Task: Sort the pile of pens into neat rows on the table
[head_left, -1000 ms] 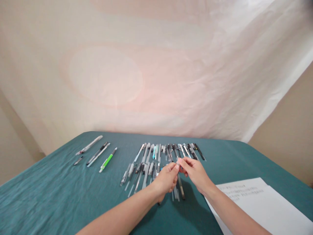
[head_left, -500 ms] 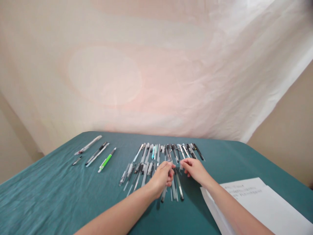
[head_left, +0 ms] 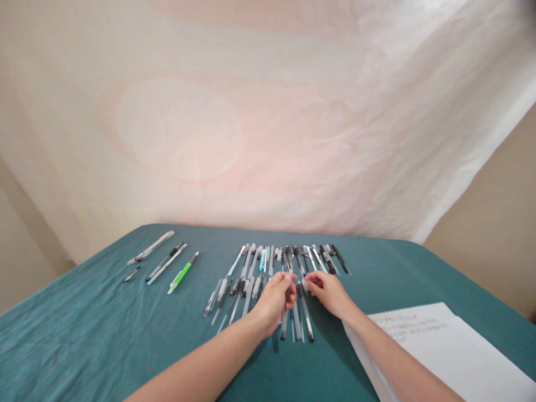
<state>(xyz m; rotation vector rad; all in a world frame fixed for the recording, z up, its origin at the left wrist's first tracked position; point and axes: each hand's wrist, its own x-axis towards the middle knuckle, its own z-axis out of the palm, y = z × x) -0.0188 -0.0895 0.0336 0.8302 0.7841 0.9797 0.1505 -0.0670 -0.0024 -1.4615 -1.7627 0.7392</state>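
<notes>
My left hand point(head_left: 274, 298) is closed over the lower row of pens, its fingers curled round a slim pen point(head_left: 288, 292) that is mostly hidden. Just to its right, the thumb and fingers of my right hand point(head_left: 329, 290) pinch a small clear piece that looks like a pen cap point(head_left: 305, 286). Beneath and between the hands lie several clear pens with dark ends, among them a long pen point(head_left: 307, 318). To the left, the lower row holds more clear and grey pens point(head_left: 228, 301). Beyond the hands runs an upper row of white, turquoise, grey and black pens point(head_left: 268, 259).
A green pen point(head_left: 182, 274), dark and white pens point(head_left: 166, 262), a clear pen point(head_left: 151, 248) and a short dark piece point(head_left: 132, 274) lie at the left of the teal-covered table point(head_left: 104, 324). White paper sheets point(head_left: 452, 357) with writing lie under my right forearm. A pale cloth point(head_left: 268, 139) hangs behind.
My right hand has moved slightly left, closer to my left hand, with the small clear piece. My left hand has shifted slightly, and the pen in it has turned.
</notes>
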